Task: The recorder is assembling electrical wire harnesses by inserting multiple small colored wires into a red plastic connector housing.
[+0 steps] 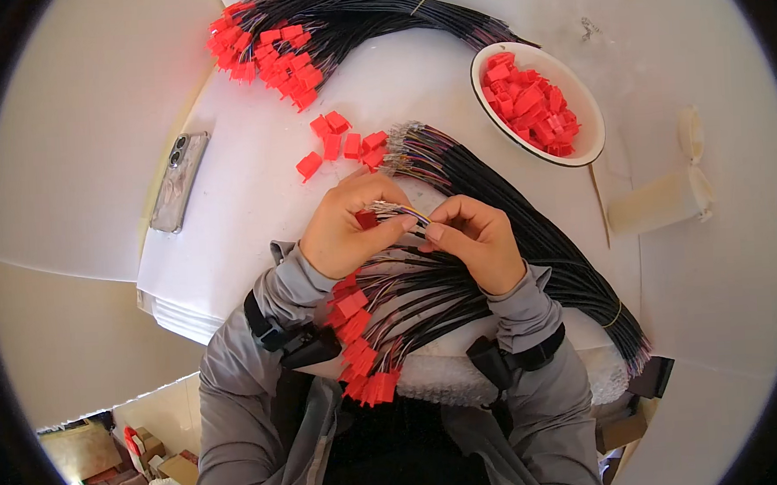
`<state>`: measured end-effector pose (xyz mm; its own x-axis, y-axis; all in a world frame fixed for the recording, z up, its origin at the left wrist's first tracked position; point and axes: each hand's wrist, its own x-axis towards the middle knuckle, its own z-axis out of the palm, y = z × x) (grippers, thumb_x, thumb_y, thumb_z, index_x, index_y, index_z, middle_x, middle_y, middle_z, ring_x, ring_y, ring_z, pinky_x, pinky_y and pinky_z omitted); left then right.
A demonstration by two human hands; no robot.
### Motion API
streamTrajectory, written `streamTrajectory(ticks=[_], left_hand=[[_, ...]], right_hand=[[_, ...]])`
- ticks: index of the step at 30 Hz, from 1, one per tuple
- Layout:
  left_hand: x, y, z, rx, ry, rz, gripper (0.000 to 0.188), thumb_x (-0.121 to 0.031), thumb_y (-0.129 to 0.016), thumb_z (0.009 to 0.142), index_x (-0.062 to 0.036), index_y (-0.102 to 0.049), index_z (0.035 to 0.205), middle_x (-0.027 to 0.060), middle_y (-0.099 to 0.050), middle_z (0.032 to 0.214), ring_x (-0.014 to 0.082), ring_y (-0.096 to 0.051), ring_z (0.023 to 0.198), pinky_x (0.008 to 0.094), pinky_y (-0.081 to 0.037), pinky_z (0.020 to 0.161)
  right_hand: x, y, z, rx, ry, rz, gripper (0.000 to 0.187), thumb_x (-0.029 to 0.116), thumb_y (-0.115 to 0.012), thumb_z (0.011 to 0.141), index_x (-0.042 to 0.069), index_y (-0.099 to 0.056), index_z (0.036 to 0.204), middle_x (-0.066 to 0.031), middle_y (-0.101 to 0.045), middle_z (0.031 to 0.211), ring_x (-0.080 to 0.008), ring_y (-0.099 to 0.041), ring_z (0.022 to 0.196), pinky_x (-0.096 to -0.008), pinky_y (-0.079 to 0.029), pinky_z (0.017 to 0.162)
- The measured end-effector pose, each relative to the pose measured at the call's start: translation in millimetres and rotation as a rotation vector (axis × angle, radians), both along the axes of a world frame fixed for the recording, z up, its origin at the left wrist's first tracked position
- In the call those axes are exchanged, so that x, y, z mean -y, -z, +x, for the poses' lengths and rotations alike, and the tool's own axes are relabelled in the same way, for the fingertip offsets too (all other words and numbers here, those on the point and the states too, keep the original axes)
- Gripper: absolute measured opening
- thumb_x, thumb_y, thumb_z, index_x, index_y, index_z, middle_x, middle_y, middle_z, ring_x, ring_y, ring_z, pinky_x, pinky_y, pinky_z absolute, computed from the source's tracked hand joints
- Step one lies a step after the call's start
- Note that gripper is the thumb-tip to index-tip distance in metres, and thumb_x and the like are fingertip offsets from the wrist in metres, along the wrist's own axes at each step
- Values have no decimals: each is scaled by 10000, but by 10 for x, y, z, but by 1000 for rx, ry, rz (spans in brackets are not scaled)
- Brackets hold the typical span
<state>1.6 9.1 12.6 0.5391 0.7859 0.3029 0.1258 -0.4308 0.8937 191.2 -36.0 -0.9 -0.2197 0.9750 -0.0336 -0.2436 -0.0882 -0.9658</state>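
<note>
My left hand [346, 229] is closed around a small red plastic connector housing [366, 219], mostly covered by the fingers. Thin coloured wires with metal-tipped ends [411, 210] fan out beside it, from a cable. Thumb and forefinger of my right hand [483, 242] pinch those wires, close to the left fingertips. Below both hands lie several black cables [435, 284] whose left ends carry red housings [350, 306]. A thick bundle of black cables [527, 204] with bare metal-tipped ends [405, 141] runs behind and right of my hands. Several loose red housings [332, 146] lie beyond my left hand.
A white bowl [596, 144] with a dark rim holds red housings at the back right. Another tied cable bundle [376, 6] with red ends lies at the far edge. A phone [179, 183] rests at left, a lidded pale container [659, 202] at right. Bubble wrap [444, 380] lines the near edge.
</note>
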Motion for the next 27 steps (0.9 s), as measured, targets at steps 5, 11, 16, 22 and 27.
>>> streamTrajectory(ticks=[5,11,16,22,27], left_hand=[[-2,12,2,-41,-25,34,83,-2,-598,747,-24,-598,827,45,-562,791,146,-500,763,284,-376,748],[22,-10,39,49,-29,-45,92,0,-598,736,-27,-616,821,49,-574,785,146,-500,780,300,-369,786],[-11,-16,19,20,1,15,97,-14,-596,752,-20,-619,845,44,-571,795,143,-495,778,296,-372,778],[22,-28,21,47,-14,-82,82,-11,-588,759,-4,-596,841,49,-555,802,132,-496,762,261,-390,720],[31,-21,34,89,-45,-137,68,-15,-580,773,7,-581,837,52,-541,795,109,-500,752,236,-396,685]], right_hand=[[-3,-35,5,25,33,-14,116,59,-593,825,-37,-563,883,-45,-591,789,-100,-578,704,-217,-478,655],[-10,-30,15,-16,43,-32,120,60,-594,825,-39,-562,885,-50,-587,801,-106,-585,717,-223,-497,664],[-8,-36,22,-26,40,-39,121,58,-588,829,-40,-558,895,-51,-579,809,-104,-579,723,-229,-503,673],[-5,-50,14,-36,34,-54,121,61,-583,833,-41,-556,893,-51,-575,809,-104,-574,726,-239,-508,687],[-4,-62,19,-21,7,-57,112,57,-583,832,-40,-558,882,-54,-575,807,-104,-569,726,-244,-510,686]])
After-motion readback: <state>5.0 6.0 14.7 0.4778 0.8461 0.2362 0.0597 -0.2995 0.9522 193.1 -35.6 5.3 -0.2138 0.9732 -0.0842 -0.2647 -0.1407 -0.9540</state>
